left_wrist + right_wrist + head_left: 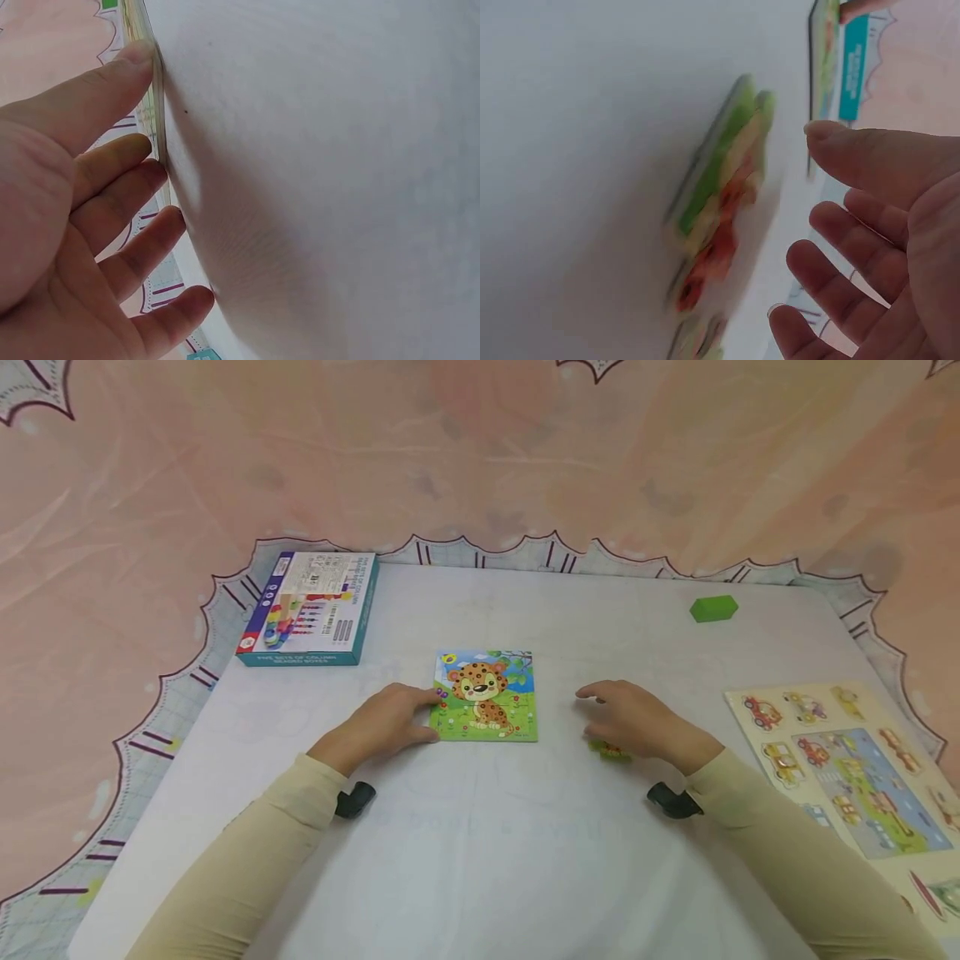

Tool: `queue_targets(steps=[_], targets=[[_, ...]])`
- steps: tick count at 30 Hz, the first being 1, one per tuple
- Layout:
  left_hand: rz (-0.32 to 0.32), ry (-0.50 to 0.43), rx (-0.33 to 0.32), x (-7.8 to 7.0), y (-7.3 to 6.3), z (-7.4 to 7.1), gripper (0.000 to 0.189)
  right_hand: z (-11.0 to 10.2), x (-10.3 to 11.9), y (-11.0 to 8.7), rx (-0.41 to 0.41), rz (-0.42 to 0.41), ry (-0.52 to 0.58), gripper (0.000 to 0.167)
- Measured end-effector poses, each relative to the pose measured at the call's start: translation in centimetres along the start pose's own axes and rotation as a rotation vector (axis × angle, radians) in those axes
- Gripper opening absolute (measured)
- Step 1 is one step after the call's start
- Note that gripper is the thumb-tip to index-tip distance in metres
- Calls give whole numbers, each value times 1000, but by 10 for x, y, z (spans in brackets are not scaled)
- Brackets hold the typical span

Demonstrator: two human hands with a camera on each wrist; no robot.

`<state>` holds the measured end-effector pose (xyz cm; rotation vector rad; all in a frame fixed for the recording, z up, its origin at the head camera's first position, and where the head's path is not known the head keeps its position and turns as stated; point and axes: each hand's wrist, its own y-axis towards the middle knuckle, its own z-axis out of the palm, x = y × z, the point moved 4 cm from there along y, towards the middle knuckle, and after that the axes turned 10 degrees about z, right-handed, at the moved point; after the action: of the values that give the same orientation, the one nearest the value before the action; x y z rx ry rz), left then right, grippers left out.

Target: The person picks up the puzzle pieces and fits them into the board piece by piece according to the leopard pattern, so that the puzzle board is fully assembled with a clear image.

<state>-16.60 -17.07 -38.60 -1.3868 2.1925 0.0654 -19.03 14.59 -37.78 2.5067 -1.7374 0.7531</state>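
A square jigsaw puzzle with a cartoon leopard (483,697) lies flat in the middle of the white table. My left hand (386,727) touches its left edge with the thumb and fingertips, fingers spread rather than curled round it. In the left wrist view the puzzle's edge (142,15) is seen side-on against the thumb. To the puzzle's right, my right hand (633,718) hovers with loosely bent fingers and holds nothing. Partly hidden under it is a small green and reddish piece (611,750). The right wrist view shows this piece (720,187) blurred, apart from the fingers.
A flat toy box (307,610) lies at the back left. A green block (714,608) stands at the back right. A cream puzzle board with vehicle pictures (870,785) lies at the right, partly behind the right forearm. A patterned curtain (480,460) hangs behind the table.
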Motion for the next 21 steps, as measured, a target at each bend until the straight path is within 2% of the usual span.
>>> queue_targets(steps=[4, 11, 21], targets=[[2, 5, 1, 0, 0, -1, 62, 2, -12, -6, 0, -3, -21, 51], [5, 10, -1, -1, 0, -1, 61, 3, -30, -21, 2, 35, 31, 54], [-4, 4, 2, -1, 0, -1, 61, 2, -38, -31, -12, 16, 13, 53]])
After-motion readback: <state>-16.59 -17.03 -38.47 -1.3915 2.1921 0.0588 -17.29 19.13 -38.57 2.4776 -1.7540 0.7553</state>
